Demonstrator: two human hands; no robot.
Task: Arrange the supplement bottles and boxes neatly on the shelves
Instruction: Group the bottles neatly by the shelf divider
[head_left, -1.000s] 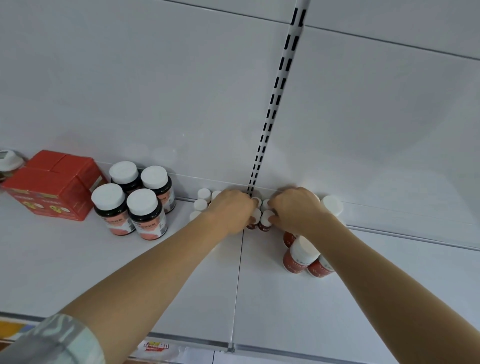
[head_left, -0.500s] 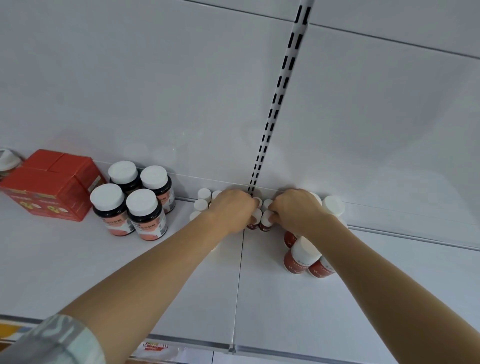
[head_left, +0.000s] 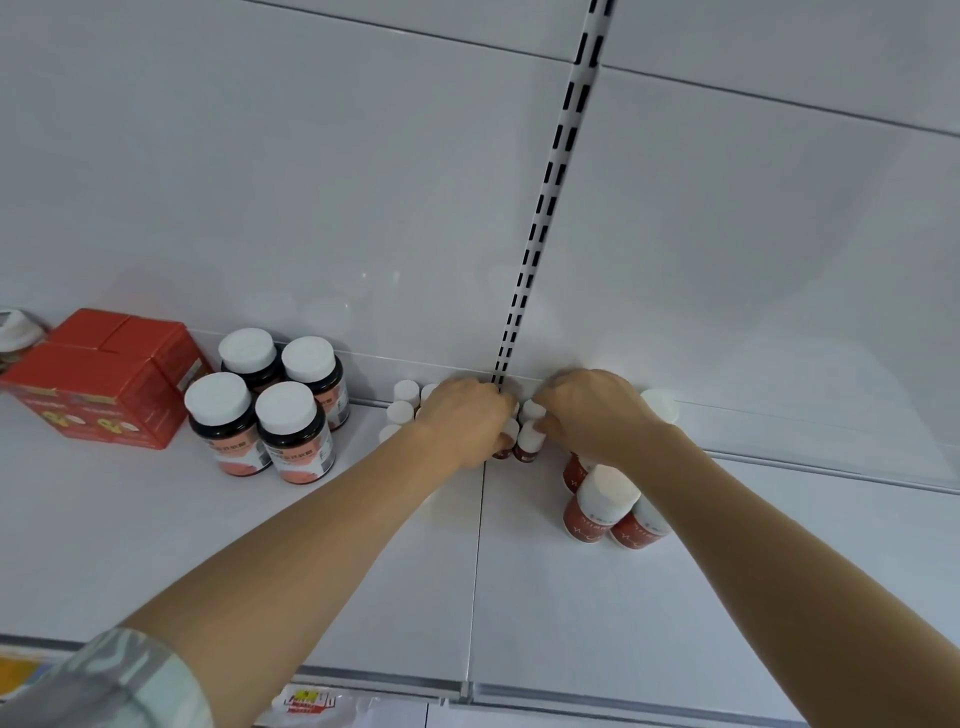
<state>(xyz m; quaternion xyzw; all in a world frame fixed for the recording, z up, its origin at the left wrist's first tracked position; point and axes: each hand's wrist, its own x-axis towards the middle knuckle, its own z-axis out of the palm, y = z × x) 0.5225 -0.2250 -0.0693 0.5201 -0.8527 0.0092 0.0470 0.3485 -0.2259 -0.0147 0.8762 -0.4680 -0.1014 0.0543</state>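
Observation:
A cluster of small white-capped bottles (head_left: 531, 439) stands at the back of the white shelf (head_left: 363, 571), below the slotted upright. My left hand (head_left: 465, 418) covers the left part of the cluster, fingers curled over the caps. My right hand (head_left: 595, 413) pinches a small bottle at the cluster's right side. More small caps (head_left: 402, 402) show to the left of my left hand. Red bottles with white caps (head_left: 600, 506) stand under my right forearm. Several dark bottles with white lids (head_left: 260, 410) and a red box (head_left: 101, 376) sit at the left.
The slotted upright (head_left: 545, 208) runs up the white back wall. A white-lidded jar (head_left: 13, 327) peeks in at the far left edge. The shelf's front rail carries a price label (head_left: 311, 701). A seam (head_left: 478, 571) splits the shelf surface.
Both hands stay on the small bottles with only slight finger shifts; the view has drifted a little.

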